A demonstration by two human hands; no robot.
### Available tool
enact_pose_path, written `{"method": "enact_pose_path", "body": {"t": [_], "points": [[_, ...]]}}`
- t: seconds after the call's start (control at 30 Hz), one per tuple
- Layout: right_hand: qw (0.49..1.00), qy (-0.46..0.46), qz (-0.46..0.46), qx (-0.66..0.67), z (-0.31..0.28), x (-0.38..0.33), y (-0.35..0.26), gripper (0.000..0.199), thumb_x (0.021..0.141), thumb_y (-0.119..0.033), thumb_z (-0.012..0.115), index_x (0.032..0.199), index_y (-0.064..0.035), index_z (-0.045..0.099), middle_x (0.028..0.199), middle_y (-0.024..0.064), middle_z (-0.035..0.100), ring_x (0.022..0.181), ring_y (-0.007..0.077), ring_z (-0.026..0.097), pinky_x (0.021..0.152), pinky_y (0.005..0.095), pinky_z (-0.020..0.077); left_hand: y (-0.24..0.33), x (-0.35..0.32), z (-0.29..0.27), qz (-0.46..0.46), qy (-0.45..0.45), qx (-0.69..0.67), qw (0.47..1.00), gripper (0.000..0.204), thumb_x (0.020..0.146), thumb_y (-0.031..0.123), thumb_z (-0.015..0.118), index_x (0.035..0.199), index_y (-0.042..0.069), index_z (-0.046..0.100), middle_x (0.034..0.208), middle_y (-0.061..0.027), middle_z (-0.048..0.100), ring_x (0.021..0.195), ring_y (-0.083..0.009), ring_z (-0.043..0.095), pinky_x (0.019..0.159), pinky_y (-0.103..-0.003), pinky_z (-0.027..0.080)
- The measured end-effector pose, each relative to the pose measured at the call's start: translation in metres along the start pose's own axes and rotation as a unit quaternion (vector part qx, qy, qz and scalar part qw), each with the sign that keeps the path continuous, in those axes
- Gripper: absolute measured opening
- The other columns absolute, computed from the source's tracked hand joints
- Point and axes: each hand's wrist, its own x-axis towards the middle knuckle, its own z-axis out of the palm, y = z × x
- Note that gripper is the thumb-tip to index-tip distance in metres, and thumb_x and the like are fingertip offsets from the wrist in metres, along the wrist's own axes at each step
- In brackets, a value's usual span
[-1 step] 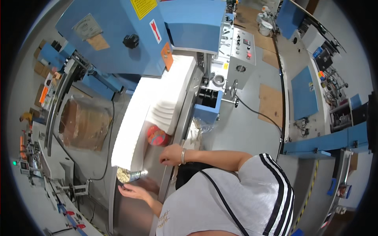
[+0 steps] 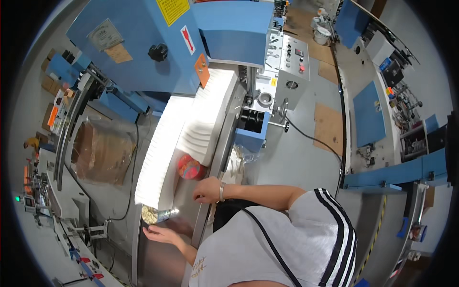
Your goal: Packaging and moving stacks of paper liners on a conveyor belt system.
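My left hand [image 2: 163, 235] is open, palm turned up and fingers stretched out, just below a shiny can-like container [image 2: 160, 215] with pale, crumbly-looking stuff at its left end. It does not grip the container. My right hand [image 2: 207, 190] hangs at the right edge of a metal trough [image 2: 187, 204], its fingers curled together; anything inside them is hidden. Up and left of it sits a red round object with a blue pattern [image 2: 190, 167]. Two long white ribbed stacks [image 2: 158, 155], like rows of thin sheets, lie along the trough and reach up under the machine.
A blue machine housing [image 2: 138, 43] with a black knob overhangs the trough's far end. To its right stand a control box [image 2: 294, 60] and a handwheel [image 2: 284, 108]. A clear-wrapped brown bundle [image 2: 103, 150] lies on the left, with a dark cable beside it.
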Motion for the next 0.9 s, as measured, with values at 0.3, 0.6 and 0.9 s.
{"method": "enact_pose_path", "body": {"t": [0.3, 0.6, 0.9], "points": [[0.999, 0.047, -0.015, 0.022, 0.018, 0.004, 0.009, 0.013, 0.080, -0.031, 0.060, 0.083, -0.0185, 0.064, 0.078, 0.0009, 0.064, 0.077, 0.0236, 0.061, 0.060, 0.0393, 0.0478, 0.004, 0.023, -0.003, 0.044, -0.050, 0.015, 0.998, 0.052, 0.093, 0.026, 0.053, 0.134, -0.002, 0.039, 0.130, -0.0213, 0.042, 0.113, -0.0326, 0.047, 0.092, -0.041, 0.041], [0.995, 0.078, -0.035, 0.052, 0.012, -0.002, 0.015, 0.014, 0.080, -0.030, 0.060, 0.081, -0.0174, 0.065, 0.078, 0.0027, 0.064, 0.077, 0.0250, 0.061, 0.063, 0.0400, 0.0480, 0.009, 0.072, 0.014, 0.088, -0.278, 0.049, 0.955, 0.042, 0.085, 0.022, 0.060, 0.117, -0.003, 0.052, 0.113, -0.0214, 0.053, 0.107, -0.0346, 0.052, 0.090, -0.039, 0.042], [0.993, 0.120, 0.017, 0.002, 0.018, -0.003, 0.004, 0.012, 0.077, -0.028, 0.060, 0.079, -0.0176, 0.066, 0.072, 0.0053, 0.064, 0.073, 0.0256, 0.063, 0.060, 0.0401, 0.0478, 0.005, 0.107, 0.026, 0.092, -0.456, 0.019, 0.885, 0.045, 0.077, 0.021, 0.064, 0.111, -0.004, 0.053, 0.102, -0.0206, 0.058, 0.094, -0.0333, 0.056, 0.084, -0.038, 0.042]]}}
